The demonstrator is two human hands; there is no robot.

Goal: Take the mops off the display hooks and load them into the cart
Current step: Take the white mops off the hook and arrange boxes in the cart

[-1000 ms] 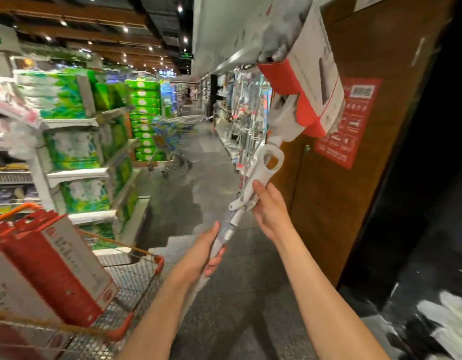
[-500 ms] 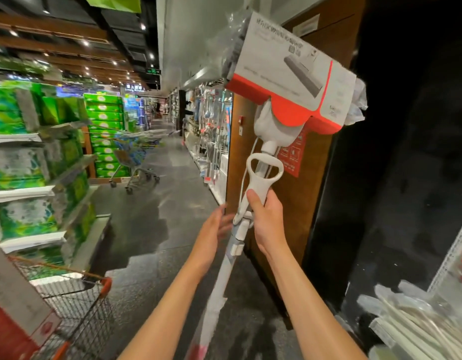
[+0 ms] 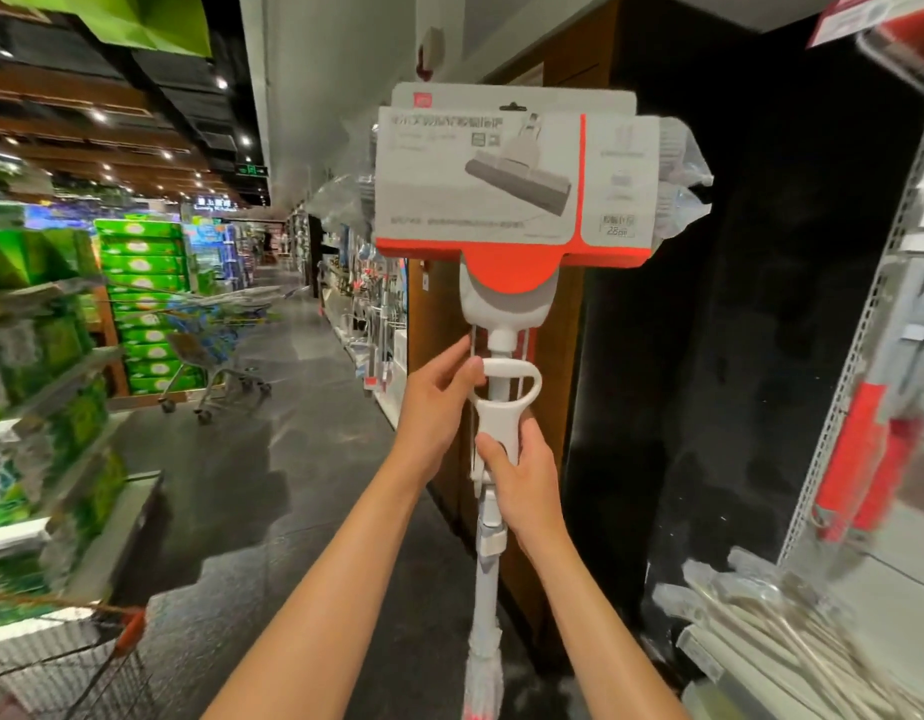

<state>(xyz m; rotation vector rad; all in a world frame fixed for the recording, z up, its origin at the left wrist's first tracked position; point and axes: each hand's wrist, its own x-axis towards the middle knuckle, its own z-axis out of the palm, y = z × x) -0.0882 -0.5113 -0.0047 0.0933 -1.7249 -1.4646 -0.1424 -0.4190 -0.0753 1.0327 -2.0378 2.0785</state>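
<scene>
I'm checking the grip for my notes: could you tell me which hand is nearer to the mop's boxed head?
The left hand: its fingers touch the loop handle just below the mop head. The right hand grips the shaft lower down.

Two forearms rise from the bottom edge of the view, one on either side of the white mop pole (image 3: pixel 485 589). Both are bare from elbow to wrist: no sleeves, watch, bracelet or gloves. The left hand (image 3: pixel 436 402) and right hand (image 3: pixel 522 480) carry no rings.
</scene>
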